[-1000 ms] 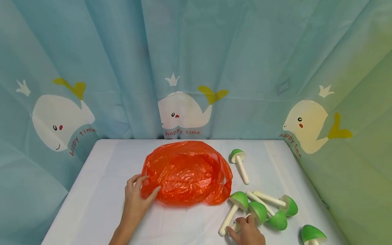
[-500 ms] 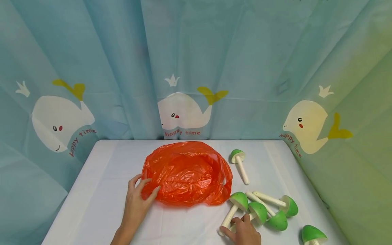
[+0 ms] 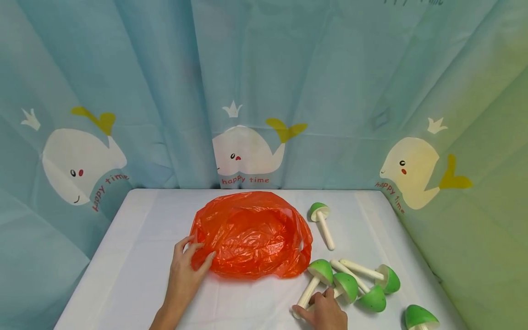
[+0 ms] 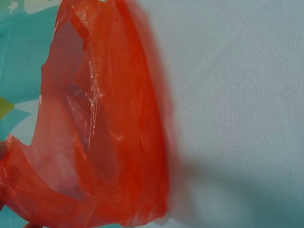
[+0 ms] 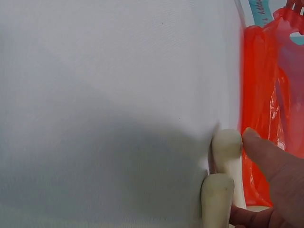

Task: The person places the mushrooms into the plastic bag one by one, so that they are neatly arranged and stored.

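Note:
A red plastic bag (image 3: 247, 243) lies spread on the white table with its mouth open. My left hand (image 3: 183, 275) grips its left edge, thumb in front and fingers over the rim; the left wrist view shows the bag's wall (image 4: 128, 118) pulled up. Several toy mushrooms with green caps and cream stems lie at the right. My right hand (image 3: 327, 311) is over two of them, the left mushroom (image 3: 312, 286) and its neighbour (image 3: 345, 286). In the right wrist view, the thumb (image 5: 266, 149) is against the farther stem (image 5: 228, 145), beside the nearer stem (image 5: 217, 199); the other fingers are mostly hidden.
Two more mushrooms, one with its cap (image 3: 373, 299) nearer and one with its cap (image 3: 389, 278) farther right, lie beside the pair. A single mushroom (image 3: 323, 224) lies behind them, another (image 3: 420, 316) at the front right. Blue whale-print curtains (image 3: 350, 114) surround the table (image 3: 144, 256).
My right hand has shifted left, its thumb moving across to the left mushroom's stem. My left hand has stayed at the bag's edge with only a slight shift.

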`<state>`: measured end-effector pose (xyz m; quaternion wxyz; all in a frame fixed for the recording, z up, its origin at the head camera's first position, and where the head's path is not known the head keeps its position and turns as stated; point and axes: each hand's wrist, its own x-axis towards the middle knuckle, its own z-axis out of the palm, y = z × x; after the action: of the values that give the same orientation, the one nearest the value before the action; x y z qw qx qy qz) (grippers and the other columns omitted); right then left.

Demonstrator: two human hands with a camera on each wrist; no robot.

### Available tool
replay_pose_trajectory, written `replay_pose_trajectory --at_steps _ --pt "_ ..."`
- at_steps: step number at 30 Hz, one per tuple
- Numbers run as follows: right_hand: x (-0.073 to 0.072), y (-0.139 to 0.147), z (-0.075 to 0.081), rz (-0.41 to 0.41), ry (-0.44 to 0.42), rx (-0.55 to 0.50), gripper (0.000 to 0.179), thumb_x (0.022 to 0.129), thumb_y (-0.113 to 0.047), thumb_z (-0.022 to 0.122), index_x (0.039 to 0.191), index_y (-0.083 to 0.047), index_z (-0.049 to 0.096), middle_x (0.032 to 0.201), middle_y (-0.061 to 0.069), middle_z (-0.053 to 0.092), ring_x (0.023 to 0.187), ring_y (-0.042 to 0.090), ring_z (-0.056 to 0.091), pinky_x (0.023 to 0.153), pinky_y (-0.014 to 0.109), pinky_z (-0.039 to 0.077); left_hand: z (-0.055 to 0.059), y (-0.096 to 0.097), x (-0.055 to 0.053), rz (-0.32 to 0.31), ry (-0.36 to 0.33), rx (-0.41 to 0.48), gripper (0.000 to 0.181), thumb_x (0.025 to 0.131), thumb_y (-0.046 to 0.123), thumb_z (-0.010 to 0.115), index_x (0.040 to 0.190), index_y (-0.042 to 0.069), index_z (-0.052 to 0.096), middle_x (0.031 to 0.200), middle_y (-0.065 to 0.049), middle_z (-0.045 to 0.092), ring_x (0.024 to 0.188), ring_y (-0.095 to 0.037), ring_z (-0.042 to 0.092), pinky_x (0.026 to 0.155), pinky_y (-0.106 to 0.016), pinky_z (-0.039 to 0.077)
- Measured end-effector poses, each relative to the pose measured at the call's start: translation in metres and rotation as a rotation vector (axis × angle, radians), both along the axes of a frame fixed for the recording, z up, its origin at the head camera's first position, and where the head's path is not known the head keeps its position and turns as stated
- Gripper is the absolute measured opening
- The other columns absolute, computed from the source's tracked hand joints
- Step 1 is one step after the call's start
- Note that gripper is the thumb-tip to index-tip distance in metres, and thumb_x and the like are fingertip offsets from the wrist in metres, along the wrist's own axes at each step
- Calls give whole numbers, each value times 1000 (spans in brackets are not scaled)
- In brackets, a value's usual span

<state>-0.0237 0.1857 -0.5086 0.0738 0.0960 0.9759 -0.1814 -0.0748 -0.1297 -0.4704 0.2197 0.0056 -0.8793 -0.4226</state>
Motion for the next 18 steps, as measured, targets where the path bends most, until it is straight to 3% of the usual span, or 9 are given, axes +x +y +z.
replay_pose_trajectory --at_steps 7,13,18 --pt "-2 -5 -1 7 16 25 45 66 -48 79 67 -10 54 79 10 39 58 22 44 49 37 42 0 -1 1 1 26 0 29 72 10 82 92 -1 65 120 -21 47 106 -35 51 87 -50 48" --pt "-2 -6 -1 -17 11 24 36 74 -37 74 74 -8 54 72 5 39 59 20 42 51 36 39 3 0 2 2 5 -1 29 73 9 81 94 -3 64 120 -21 46 105 -36 51 87 -51 47" --pt "-1 -3 0 -56 65 -91 27 77 -27 68 85 -5 54 63 -2 47 52 14 44 46 32 38 4 0 3 3 13 -3 29 74 9 80 94 -3 63 120 -21 46 107 -38 50 88 -53 46"
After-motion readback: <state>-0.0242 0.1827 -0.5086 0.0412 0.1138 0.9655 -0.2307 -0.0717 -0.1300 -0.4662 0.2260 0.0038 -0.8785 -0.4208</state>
